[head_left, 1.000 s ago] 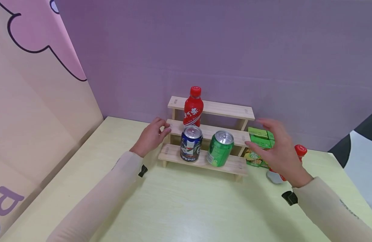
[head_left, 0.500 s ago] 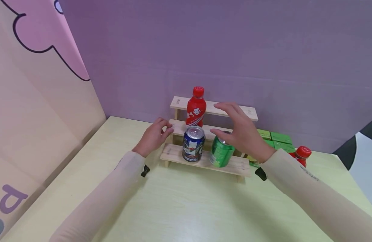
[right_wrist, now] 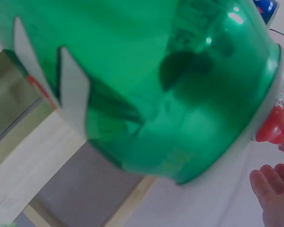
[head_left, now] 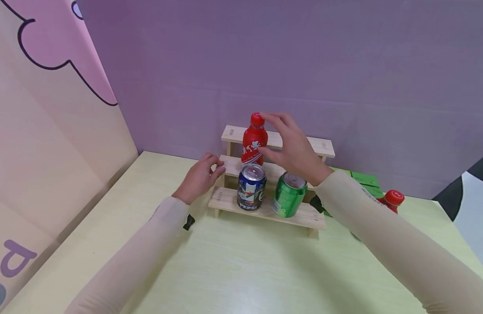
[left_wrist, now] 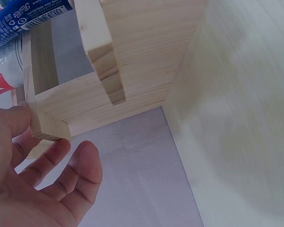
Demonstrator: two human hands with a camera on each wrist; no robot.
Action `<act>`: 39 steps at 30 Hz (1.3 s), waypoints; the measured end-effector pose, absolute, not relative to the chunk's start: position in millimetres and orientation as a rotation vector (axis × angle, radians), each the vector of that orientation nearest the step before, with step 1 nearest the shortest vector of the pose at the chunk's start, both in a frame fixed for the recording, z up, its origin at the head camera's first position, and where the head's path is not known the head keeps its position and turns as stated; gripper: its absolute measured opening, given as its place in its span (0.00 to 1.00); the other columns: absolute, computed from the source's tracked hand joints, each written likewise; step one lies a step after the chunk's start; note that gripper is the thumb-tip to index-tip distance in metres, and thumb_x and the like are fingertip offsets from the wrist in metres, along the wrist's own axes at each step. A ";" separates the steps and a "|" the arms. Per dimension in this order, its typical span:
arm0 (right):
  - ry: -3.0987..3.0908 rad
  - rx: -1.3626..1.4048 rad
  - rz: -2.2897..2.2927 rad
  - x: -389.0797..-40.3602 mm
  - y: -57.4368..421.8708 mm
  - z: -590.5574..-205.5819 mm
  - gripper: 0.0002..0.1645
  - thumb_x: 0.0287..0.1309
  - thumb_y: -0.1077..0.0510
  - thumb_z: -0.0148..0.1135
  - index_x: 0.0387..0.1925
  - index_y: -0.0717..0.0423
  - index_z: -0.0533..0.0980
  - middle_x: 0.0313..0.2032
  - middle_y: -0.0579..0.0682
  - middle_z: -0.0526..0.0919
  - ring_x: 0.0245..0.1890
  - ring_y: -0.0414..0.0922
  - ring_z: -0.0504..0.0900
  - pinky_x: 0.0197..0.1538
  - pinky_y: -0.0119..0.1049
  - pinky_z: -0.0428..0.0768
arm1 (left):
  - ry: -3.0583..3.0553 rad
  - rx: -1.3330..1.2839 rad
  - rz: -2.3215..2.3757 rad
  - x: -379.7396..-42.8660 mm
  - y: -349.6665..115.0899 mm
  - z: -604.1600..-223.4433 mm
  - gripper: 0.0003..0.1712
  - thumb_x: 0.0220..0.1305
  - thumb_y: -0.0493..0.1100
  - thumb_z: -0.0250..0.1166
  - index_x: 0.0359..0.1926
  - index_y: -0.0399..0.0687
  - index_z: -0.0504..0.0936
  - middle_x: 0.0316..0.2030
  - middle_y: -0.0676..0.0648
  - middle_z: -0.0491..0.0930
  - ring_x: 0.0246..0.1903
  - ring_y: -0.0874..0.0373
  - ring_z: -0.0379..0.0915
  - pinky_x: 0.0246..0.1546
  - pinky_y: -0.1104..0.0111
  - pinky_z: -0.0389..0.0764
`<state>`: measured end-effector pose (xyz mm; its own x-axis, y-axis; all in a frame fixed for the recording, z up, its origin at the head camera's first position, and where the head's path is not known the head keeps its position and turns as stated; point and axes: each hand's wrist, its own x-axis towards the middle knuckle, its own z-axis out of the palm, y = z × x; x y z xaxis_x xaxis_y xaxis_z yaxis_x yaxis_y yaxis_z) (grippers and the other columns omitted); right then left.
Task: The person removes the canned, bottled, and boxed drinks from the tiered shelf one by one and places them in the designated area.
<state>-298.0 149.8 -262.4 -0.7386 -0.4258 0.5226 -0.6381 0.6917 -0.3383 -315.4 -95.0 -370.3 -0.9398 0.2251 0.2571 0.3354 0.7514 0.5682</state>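
Observation:
A three-step wooden display rack (head_left: 304, 218) stands on the table. My left hand (head_left: 198, 179) pinches the left end of its middle step; the thumb (left_wrist: 19, 118) lies on one side of the board and the fingers on the other. A red plastic bottle (head_left: 254, 141) with a red cap stands on the middle step. My right hand (head_left: 298, 146) is spread just right of the bottle, index fingertip beside the cap and thumb by the label. On the lowest step are a blue Pepsi can (head_left: 250, 192) and a green can (head_left: 287, 198), which fills much of the right wrist view.
Right of the rack lie green packets (head_left: 365, 179), partly behind the right arm. Another red-capped bottle (head_left: 393, 199) shows beyond the right sleeve. A purple wall panel (head_left: 284, 56) rises behind the table (head_left: 233, 266), and a pale panel borders it at left.
My right hand has moved left from beside the rack's right end, over the green can, to the red bottle. My left hand keeps its place at the middle step.

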 end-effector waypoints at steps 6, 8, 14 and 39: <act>-2.606 0.727 0.750 -300.9 140.4 -263.9 0.50 0.48 0.54 0.74 0.68 0.45 0.55 0.63 0.53 0.62 0.62 0.52 0.64 0.55 0.53 0.72 | -2.777 -0.452 -0.949 -315.7 -95.7 -370.4 0.15 0.67 0.48 0.59 0.49 0.45 0.78 0.46 0.49 0.69 0.38 0.54 0.68 0.39 0.69 0.76; -2.621 0.695 0.762 -301.2 137.2 -263.8 0.50 0.48 0.53 0.74 0.67 0.47 0.54 0.63 0.53 0.63 0.62 0.52 0.64 0.54 0.52 0.72 | -2.774 -0.455 -0.952 -315.4 -95.7 -370.0 0.15 0.67 0.48 0.59 0.49 0.45 0.78 0.46 0.49 0.69 0.39 0.54 0.68 0.39 0.69 0.76; -2.642 0.676 0.799 -302.7 127.4 -261.6 0.50 0.48 0.55 0.74 0.66 0.47 0.53 0.61 0.53 0.65 0.59 0.53 0.67 0.49 0.48 0.77 | -2.781 -0.458 -0.946 -314.2 -94.6 -370.5 0.15 0.66 0.48 0.59 0.49 0.45 0.77 0.46 0.49 0.69 0.39 0.54 0.69 0.40 0.69 0.77; -2.296 0.657 0.924 -280.0 176.9 -236.6 0.46 0.49 0.58 0.72 0.64 0.46 0.54 0.56 0.50 0.72 0.50 0.43 0.74 0.50 0.38 0.77 | -2.740 -0.526 -0.942 -317.7 -91.9 -374.5 0.14 0.67 0.47 0.59 0.47 0.44 0.78 0.44 0.49 0.69 0.37 0.54 0.68 0.38 0.68 0.75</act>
